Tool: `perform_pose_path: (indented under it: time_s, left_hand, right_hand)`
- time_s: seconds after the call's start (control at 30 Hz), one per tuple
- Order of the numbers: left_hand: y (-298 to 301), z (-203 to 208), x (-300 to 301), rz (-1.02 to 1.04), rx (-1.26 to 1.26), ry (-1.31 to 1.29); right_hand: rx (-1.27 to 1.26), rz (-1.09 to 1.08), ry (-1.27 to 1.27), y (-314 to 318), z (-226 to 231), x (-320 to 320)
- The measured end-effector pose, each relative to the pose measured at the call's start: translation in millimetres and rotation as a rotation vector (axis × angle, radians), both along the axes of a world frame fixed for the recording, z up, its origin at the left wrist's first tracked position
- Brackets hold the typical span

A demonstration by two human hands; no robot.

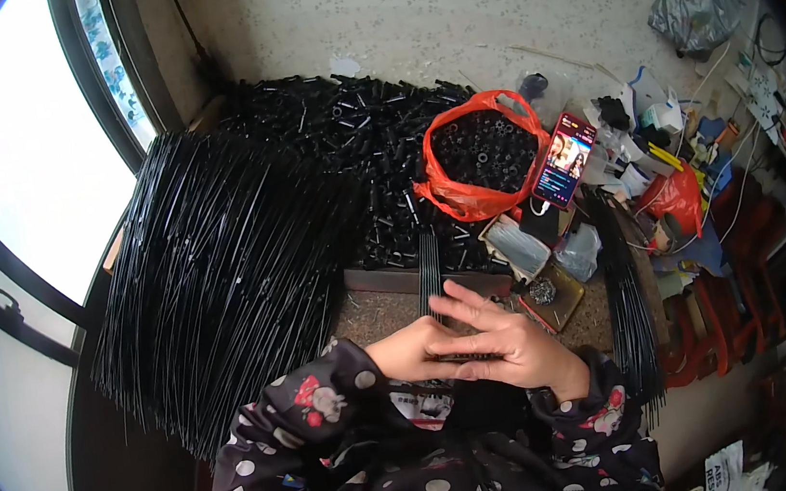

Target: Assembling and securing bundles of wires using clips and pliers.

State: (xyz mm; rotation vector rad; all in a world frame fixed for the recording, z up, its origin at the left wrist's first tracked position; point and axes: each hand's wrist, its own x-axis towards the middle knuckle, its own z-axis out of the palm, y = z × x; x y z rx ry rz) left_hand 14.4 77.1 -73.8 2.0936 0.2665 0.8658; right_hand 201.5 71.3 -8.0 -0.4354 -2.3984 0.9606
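Observation:
In front of my body, my left hand (407, 352) is closed around a small bundle of thin black rods (429, 275), which point away from me toward the black parts. My right hand (511, 341) lies across the left one, its fingers stretched out and partly apart. Where the two hands overlap, the fingertips and the near ends of the rods are hidden. A heap of short black tubular parts (370, 127) spreads beyond the rods' far ends. To the left lies a large pile of long thin black rods (222, 275).
A red plastic bag (454, 202) of small black parts stands right of the heap, beside a lit phone (566, 161). Nearer are a clear-lidded box (517, 249), a shallow tray (569, 301) and another rod bundle (623, 287). Clutter with cables fills the right; a window (23, 142) is left.

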Motion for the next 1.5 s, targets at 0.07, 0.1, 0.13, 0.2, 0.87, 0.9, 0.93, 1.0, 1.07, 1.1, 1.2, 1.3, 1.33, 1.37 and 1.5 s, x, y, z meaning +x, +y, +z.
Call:
perform_pose_path:
  time_s: [0.07,0.1,0.13,0.2,0.87,0.9,0.93,1.0,1.07,1.1,1.2,1.3,1.33,1.37,1.5]
  left_hand:
    - [-6.7,39.1,-1.2,-0.001,-0.085,-0.03]
    - [-7.4,49.1,-3.2,-0.043,-0.129,-0.022]
    - [-7.3,55.4,-4.3,-0.087,-0.173,-0.014]
    - [-7.2,53.6,-7.3,-0.073,-0.213,-0.022]
    - [3.3,51.6,-9.9,0.172,-0.254,-0.045]
    - [4.1,53.3,-9.2,0.198,-0.238,-0.052]
    - [2.6,54.9,-10.1,0.212,-0.224,-0.057]
    - [4.4,52.9,-9.4,0.219,-0.205,-0.049]
    - [2.3,55.1,-7.5,0.216,-0.141,-0.057]
    - [1.2,53.5,-6.6,0.216,-0.136,-0.055]
    - [-5.1,53.1,-7.6,0.209,-0.141,-0.057]
    - [-11.3,50.7,-5.7,0.228,-0.15,-0.073]
    - [-12.9,51.2,-5.0,0.23,-0.143,-0.075]
    - [-14.5,50.7,-4.0,0.227,-0.143,-0.077]
    - [-19.2,51.5,-2.2,0.208,-0.076,-0.072]
  right_hand:
    - [-0.017,0.033,0.062,3.8,5.8,-4.0]
    - [-0.18,0.155,0.151,12.0,7.2,-5.0]
    - [-0.355,0.141,0.301,19.0,0.9,-4.4]
    - [-0.719,-0.063,0.511,55.6,-24.1,0.2]
    - [0.066,-0.63,0.262,53.8,-35.4,25.9]
    - [0.116,-0.588,0.298,32.7,-16.8,18.6]
    - [0.086,-0.566,0.267,10.0,-3.5,13.1]
    - [0.301,-0.587,0.192,-14.4,1.6,6.5]
    - [0.422,-0.62,0.172,-25.7,2.1,4.5]
    - [0.465,-0.647,0.154,-29.7,3.3,5.8]
    - [0.519,-0.677,0.121,-38.4,5.6,6.2]
    - [0.532,-0.672,0.108,-44.0,6.4,6.9]
    - [0.531,-0.665,0.107,-45.1,6.4,7.1]
    - [0.535,-0.664,0.107,-46.6,6.4,7.3]
    - [0.568,-0.61,0.113,-50.4,8.9,6.2]
